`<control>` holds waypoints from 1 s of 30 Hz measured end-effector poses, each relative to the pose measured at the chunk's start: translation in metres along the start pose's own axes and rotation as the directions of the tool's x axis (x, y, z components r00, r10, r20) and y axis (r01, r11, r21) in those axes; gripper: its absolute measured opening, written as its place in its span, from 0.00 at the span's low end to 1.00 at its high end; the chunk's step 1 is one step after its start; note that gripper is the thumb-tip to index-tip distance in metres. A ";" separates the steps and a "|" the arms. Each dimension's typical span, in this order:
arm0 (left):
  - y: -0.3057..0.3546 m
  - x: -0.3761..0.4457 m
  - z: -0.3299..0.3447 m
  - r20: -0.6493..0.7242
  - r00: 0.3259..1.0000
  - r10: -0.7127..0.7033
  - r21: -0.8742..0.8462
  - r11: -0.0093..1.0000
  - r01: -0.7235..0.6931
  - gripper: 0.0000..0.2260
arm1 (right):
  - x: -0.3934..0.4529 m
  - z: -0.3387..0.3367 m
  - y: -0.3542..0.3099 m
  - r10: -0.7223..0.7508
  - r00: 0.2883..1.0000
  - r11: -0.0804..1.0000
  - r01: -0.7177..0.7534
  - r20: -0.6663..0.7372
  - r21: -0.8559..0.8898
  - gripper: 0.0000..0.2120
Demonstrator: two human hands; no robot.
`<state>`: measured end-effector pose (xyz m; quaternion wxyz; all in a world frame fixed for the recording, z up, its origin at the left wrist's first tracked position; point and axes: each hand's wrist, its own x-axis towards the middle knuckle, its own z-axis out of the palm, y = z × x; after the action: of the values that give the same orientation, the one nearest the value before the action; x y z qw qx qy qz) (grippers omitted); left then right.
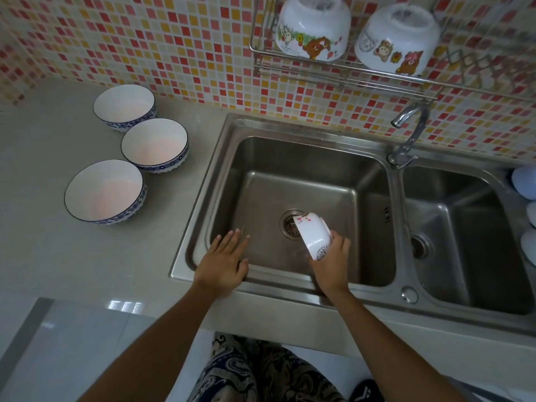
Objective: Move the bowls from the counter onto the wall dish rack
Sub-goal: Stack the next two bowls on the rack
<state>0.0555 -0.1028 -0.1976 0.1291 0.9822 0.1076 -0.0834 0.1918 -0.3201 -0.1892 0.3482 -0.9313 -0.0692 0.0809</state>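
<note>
My right hand (330, 262) grips a small white cartoon-print bowl (312, 232), tipped on its side over the drain of the left sink basin (290, 175). My left hand (223, 256) rests flat, fingers straight, on the front left rim of that basin. Three blue-rimmed white bowls stand upright on the counter to the left: a far one (124, 107), a middle one (154, 144) and a near one (104, 191). On the wall dish rack (342, 75) at the top right, two white cartoon-print bowls (313, 26) (397, 39) sit upside down.
A chrome tap (409, 132) rises between the two basins, under the rack. The right basin (464, 242) lies further right. Pale rounded objects (523, 181) line the far right edge. The grey counter (58, 242) stretches to the left, and mosaic tiles cover the wall.
</note>
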 end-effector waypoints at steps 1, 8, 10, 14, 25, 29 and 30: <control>0.000 0.000 0.000 0.008 1.000 0.001 -0.010 1.000 -0.001 0.30 | 0.000 0.001 0.000 -0.031 1.000 0.999 0.031 0.006 -0.044 0.37; -0.001 0.002 0.000 0.060 0.998 -0.011 0.005 1.000 0.011 0.30 | -0.008 -0.002 -0.001 -0.263 0.964 0.895 0.257 0.036 -0.364 0.42; 0.000 0.002 0.000 0.073 0.997 -0.009 0.010 1.000 0.009 0.30 | -0.010 -0.004 -0.003 -0.333 0.942 0.844 0.322 0.053 -0.429 0.42; 0.001 0.001 -0.003 0.072 0.997 0.000 0.000 1.000 0.000 0.30 | -0.011 -0.005 -0.004 -0.416 0.907 0.781 0.395 0.069 -0.484 0.41; 0.012 0.036 -0.059 -0.135 0.974 0.183 -0.073 0.978 -0.194 0.34 | 0.002 -0.072 -0.065 0.412 0.877 0.451 -0.433 0.248 0.781 0.27; 0.042 0.085 -0.154 -0.416 0.884 0.213 -0.067 0.962 -0.263 0.28 | 0.012 -0.136 -0.096 0.140 0.920 0.145 -0.385 0.366 0.912 0.26; 0.053 0.095 -0.179 -0.483 0.848 0.216 -0.062 0.958 -0.280 0.27 | 0.016 -0.150 -0.105 0.073 0.939 0.142 -0.344 0.336 0.928 0.26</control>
<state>0.1837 -0.0859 -0.0329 0.1726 0.9678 0.0129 0.1826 0.2301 -0.3339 -0.0102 0.8381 -0.4749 0.0929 0.2518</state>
